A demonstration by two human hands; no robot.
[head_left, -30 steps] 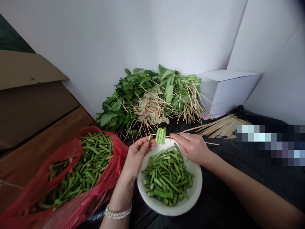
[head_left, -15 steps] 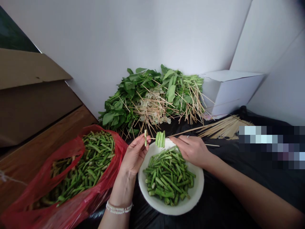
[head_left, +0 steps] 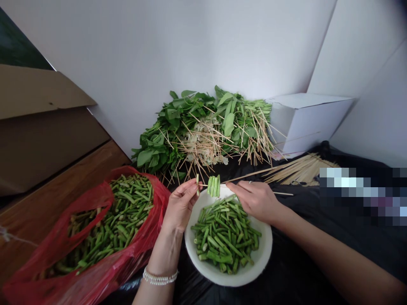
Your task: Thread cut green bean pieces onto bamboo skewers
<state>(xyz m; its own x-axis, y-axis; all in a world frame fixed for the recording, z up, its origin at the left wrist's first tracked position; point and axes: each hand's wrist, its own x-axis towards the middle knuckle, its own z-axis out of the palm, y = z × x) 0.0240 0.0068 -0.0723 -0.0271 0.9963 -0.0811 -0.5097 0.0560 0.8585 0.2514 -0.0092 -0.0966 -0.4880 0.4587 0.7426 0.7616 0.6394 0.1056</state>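
My left hand (head_left: 182,203) pinches a short cut green stem piece (head_left: 197,184), held upright at the tip of a thin wooden skewer (head_left: 282,193). Several more stem pieces (head_left: 213,186) sit side by side on that skewer, between my two hands. My right hand (head_left: 258,200) is closed round the skewer, whose blunt end sticks out to the right. Below both hands stands a white bowl (head_left: 229,281), heaped with cut green stems (head_left: 227,237). Whether the skewer's point has entered the pinched piece is too small to tell.
A red plastic bag (head_left: 159,207) of cut stems lies open at the left. Behind the bowl are leafy skewered greens (head_left: 178,110) and pale skewered vegetables (head_left: 203,135). Loose skewers (head_left: 302,169) lie at the right, near a white box (head_left: 311,120). A cardboard box (head_left: 41,127) stands far left.
My left hand has shifted slightly right, bringing its stem piece closer to the pieces on the skewer. My right hand stays nearly where it was.
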